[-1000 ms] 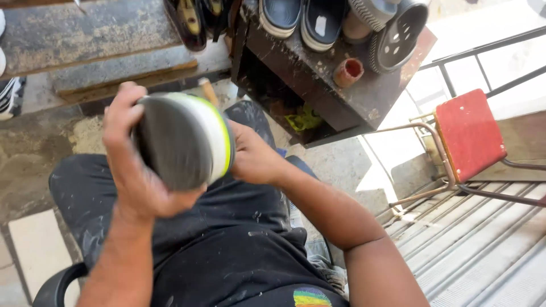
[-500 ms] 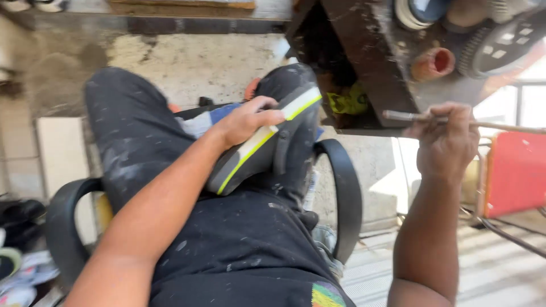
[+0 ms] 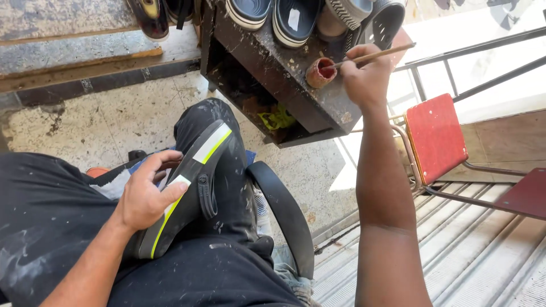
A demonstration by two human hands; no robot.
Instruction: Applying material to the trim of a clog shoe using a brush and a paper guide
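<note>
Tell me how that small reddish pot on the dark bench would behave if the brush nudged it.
The small reddish pot looks short and squat, so it probably slides rather than tips. It sits near the edge of the stained bench, so a hard push might drop it. The right hand dips a thin brush into it; whatever it holds could spill.
</note>
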